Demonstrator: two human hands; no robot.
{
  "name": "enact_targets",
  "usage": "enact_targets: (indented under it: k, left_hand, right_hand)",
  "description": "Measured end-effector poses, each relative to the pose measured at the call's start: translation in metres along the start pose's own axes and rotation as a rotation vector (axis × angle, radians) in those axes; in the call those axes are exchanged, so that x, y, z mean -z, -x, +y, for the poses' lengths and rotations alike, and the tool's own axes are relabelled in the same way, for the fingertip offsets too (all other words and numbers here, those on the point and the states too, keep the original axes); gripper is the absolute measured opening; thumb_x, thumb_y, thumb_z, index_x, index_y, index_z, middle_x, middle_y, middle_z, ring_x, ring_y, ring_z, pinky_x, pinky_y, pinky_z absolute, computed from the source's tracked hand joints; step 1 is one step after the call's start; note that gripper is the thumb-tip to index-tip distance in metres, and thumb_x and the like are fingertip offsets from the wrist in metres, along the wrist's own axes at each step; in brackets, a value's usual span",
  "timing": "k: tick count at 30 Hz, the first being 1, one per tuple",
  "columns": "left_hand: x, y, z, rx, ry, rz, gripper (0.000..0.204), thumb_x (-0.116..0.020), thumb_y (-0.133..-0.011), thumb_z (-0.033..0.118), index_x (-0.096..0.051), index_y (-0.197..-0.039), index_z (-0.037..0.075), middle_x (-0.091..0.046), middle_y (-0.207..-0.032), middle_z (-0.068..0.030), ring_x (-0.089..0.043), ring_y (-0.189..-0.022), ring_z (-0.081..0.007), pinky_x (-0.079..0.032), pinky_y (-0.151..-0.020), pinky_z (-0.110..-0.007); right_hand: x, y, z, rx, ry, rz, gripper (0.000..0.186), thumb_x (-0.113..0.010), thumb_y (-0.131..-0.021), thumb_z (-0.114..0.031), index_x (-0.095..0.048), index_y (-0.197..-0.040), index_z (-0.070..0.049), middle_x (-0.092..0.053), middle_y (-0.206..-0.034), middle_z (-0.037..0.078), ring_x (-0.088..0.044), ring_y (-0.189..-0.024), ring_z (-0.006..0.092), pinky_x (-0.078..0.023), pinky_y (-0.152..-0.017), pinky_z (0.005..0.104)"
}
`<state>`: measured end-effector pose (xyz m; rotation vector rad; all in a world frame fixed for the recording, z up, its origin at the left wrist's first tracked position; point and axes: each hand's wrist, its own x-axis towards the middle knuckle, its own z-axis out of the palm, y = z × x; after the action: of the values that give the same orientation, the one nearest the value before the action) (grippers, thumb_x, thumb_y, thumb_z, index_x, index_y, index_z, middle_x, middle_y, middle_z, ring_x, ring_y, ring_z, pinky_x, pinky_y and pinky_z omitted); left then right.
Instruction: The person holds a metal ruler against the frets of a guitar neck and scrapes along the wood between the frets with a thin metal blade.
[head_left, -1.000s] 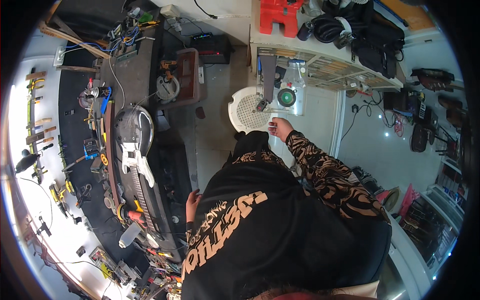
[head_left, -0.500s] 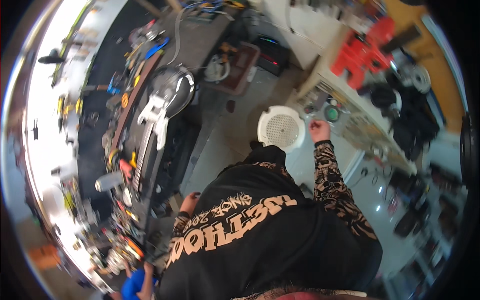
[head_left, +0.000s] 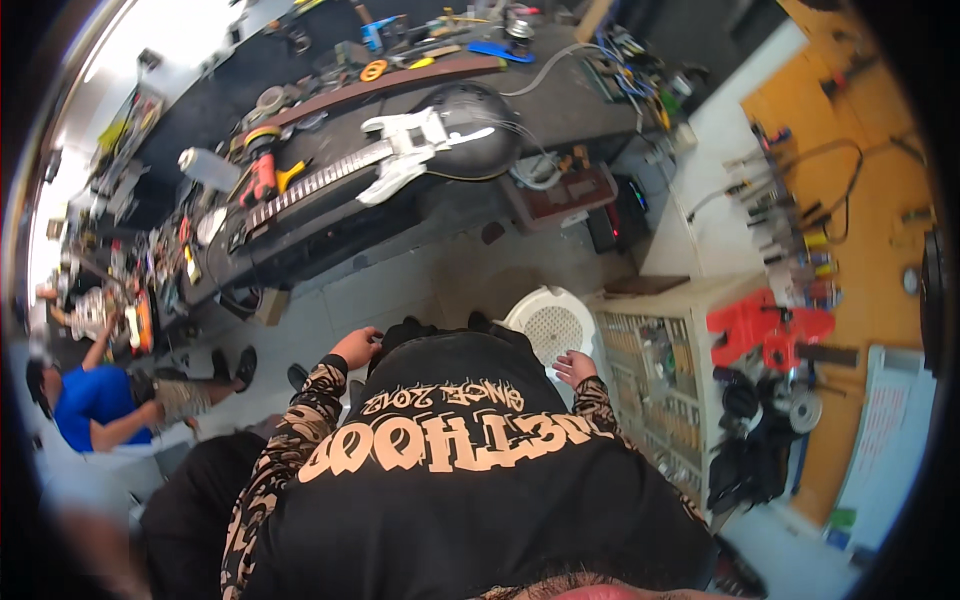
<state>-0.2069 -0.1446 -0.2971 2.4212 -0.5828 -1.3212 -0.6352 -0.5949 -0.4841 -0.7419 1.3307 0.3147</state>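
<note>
My left hand (head_left: 357, 348) hangs at the left side of my body, fingers loosely apart and holding nothing. My right hand (head_left: 574, 367), also empty with fingers apart, is beside the white perforated round stool (head_left: 545, 322) in front of me. Ahead on the dark workbench (head_left: 401, 89) lies a black electric guitar body (head_left: 470, 138) with a white protective piece (head_left: 403, 137) across it and its neck (head_left: 330, 175) pointing left. A red power tool (head_left: 259, 170) and a white bottle (head_left: 205, 167) sit near the neck.
At left, a person in a blue shirt (head_left: 85, 405) is at the cluttered bench end. At right stand a pale cabinet (head_left: 655, 345), red plastic objects (head_left: 740, 325), black bags (head_left: 750, 460) and a wooden tool wall (head_left: 790, 90). Below the bench are a bin (head_left: 555, 200) and a black box (head_left: 615, 220).
My view has swung left, so the bench now runs across the top and the other person is fully in view. My right hand has drawn back from the cabinet toward my side.
</note>
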Motion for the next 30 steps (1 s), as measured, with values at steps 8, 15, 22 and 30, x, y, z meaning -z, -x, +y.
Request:
enact_targets:
  k: [8, 15, 22, 30]
  left_hand:
    - [-0.029, 0.039, -0.075, 0.188, -0.029, 0.101, 0.047, -0.076, -0.105, 0.022, -0.074, -0.148, 0.004, -0.084, -0.131, -0.0239, -0.081, -0.119, -0.0383, -0.061, -0.107, -0.046]
    - [-0.073, 0.037, -0.093, 0.312, 0.126, -0.001, 0.049, -0.08, -0.102, 0.033, -0.079, -0.144, 0.009, -0.08, -0.142, -0.026, -0.074, -0.135, -0.0439, -0.057, -0.116, -0.05]
    - [-0.054, 0.001, -0.11, 0.204, 0.157, -0.031, 0.056, -0.082, -0.1, 0.036, -0.076, -0.148, 0.007, -0.079, -0.139, -0.0295, -0.075, -0.133, -0.0476, -0.057, -0.116, -0.052]
    - [0.023, -0.072, -0.151, 0.258, 0.288, 0.033, 0.044, -0.079, -0.103, 0.025, -0.078, -0.143, 0.008, -0.079, -0.14, -0.0262, -0.073, -0.135, -0.0452, -0.056, -0.118, -0.051]
  right_hand:
    - [0.088, -0.03, -0.078, -0.009, 0.637, 0.124, 0.045, -0.055, -0.115, -0.017, -0.068, -0.155, -0.001, -0.082, -0.119, 0.021, -0.078, -0.079, 0.0296, -0.068, -0.073, 0.0464]
    - [0.018, -0.1, -0.178, 0.527, 1.026, -0.156, 0.036, -0.068, -0.105, -0.006, -0.07, -0.141, -0.001, -0.079, -0.117, 0.019, -0.082, -0.085, 0.0352, -0.066, -0.069, 0.0465]
    - [-0.241, -0.043, -0.189, 0.514, 1.177, -0.313, 0.041, -0.071, -0.101, -0.014, -0.073, -0.138, 0.001, -0.083, -0.123, 0.021, -0.081, -0.111, 0.0327, -0.065, -0.095, 0.0471]
    - [-0.293, -0.009, -0.211, 0.514, 1.426, -0.407, 0.036, -0.074, -0.102, -0.021, -0.077, -0.133, -0.002, -0.084, -0.124, 0.024, -0.08, -0.12, 0.0409, -0.061, -0.106, 0.0479]
